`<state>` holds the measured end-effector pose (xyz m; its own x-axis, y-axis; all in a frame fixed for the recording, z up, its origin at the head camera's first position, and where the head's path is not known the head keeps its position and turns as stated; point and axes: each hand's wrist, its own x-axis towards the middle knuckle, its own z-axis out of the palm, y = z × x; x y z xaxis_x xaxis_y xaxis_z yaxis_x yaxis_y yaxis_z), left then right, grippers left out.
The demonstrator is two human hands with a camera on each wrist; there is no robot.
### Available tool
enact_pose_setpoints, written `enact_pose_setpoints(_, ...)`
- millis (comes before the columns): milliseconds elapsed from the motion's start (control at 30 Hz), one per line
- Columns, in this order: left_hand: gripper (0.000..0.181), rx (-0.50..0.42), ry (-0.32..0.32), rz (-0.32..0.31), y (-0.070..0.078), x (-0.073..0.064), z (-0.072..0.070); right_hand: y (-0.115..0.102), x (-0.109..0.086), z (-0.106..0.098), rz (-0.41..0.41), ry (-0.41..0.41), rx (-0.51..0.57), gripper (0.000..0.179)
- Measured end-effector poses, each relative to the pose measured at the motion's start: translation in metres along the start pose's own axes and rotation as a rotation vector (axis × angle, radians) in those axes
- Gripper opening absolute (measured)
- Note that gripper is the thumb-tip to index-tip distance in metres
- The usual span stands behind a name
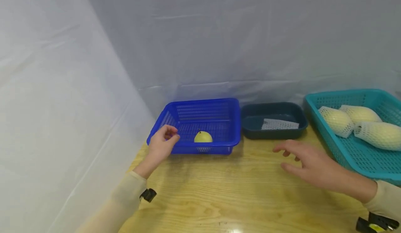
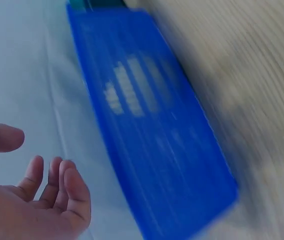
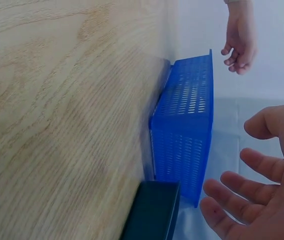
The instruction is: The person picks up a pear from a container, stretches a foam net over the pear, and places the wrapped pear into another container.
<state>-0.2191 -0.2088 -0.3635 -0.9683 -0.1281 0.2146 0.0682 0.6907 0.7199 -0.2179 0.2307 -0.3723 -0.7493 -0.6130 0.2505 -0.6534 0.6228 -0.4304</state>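
Observation:
My left hand (image 1: 163, 140) hovers over the left front rim of a blue basket (image 1: 235, 125), its fingers loosely bent with nothing between them. Inside that basket lies a yellow-green pear (image 1: 203, 137) with a short stem, near the front wall. In the left wrist view the left hand (image 2: 47, 200) shows spread thumb and fingers beside the blurred blue basket (image 2: 147, 130). My right hand (image 1: 313, 163) is held above the table, fingers relaxed and apart, holding nothing. In the right wrist view this hand (image 3: 262, 185) appears with its fingers parted.
A dark green tray (image 1: 272, 134) beside the blue basket holds a flattened white foam net (image 1: 278, 124). At the right, a teal basket (image 1: 338, 156) holds three pears (image 1: 336, 121) in white foam nets. Pale sheeting (image 1: 219, 45) hangs behind and left of the wooden table (image 1: 219, 191).

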Motion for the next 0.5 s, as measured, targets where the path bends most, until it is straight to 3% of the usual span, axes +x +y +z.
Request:
enact_pose_setpoints(200,0.031,0.075,0.096,-0.044,-0.034,0.016,-0.023,0.002,-0.003,0.005,0.019,-0.004,0.027,0.036)
enact_pose_setpoints(300,0.038,0.155,0.138,-0.08,-0.048,0.022,-0.03,0.003,-0.003,0.006,0.015,0.0,0.027,0.034)
enact_pose_setpoints(400,0.045,0.23,0.144,-0.142,-0.062,0.026,-0.035,0.003,0.0,0.008,0.004,-0.007,0.021,0.036)
enact_pose_setpoints(500,0.054,0.257,0.103,-0.211,-0.072,0.029,-0.039,0.003,0.004,0.011,-0.014,-0.011,0.019,0.037)
